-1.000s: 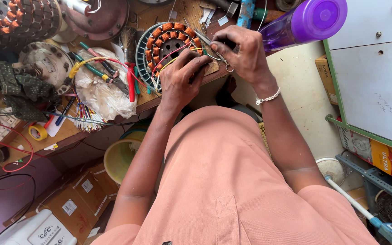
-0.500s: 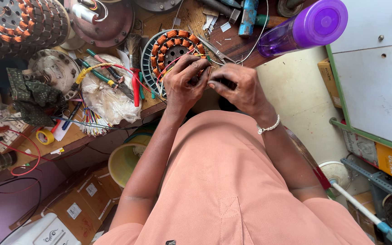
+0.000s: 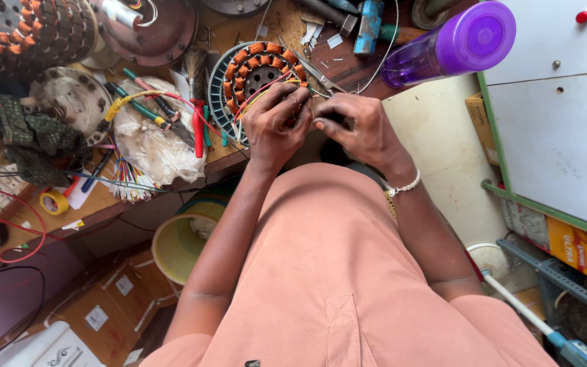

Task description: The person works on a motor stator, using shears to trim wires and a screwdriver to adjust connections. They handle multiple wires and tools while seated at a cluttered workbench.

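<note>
A round motor stator (image 3: 258, 68) with orange copper coils lies on the wooden workbench (image 3: 348, 64). Thin red, yellow and green lead wires (image 3: 266, 92) run from it toward me. My left hand (image 3: 276, 122) pinches these wires just below the stator. My right hand (image 3: 360, 130), with a bead bracelet at the wrist, is closed right beside it, fingertips meeting the left hand's at the wire ends. A pair of metal scissors (image 3: 322, 76) lies on the bench just above my right hand.
A purple bottle (image 3: 453, 44) lies at the right of the bench by a white cabinet (image 3: 558, 102). Screwdrivers (image 3: 197, 126), a plastic bag (image 3: 151, 146), other stators (image 3: 28, 30) and a hammer (image 3: 368, 24) crowd the bench. A yellow bucket (image 3: 181, 245) sits below.
My right hand, which held the scissors up at the wires, has come down next to my left hand; the scissors now lie on the bench. My left hand stays on the wires.
</note>
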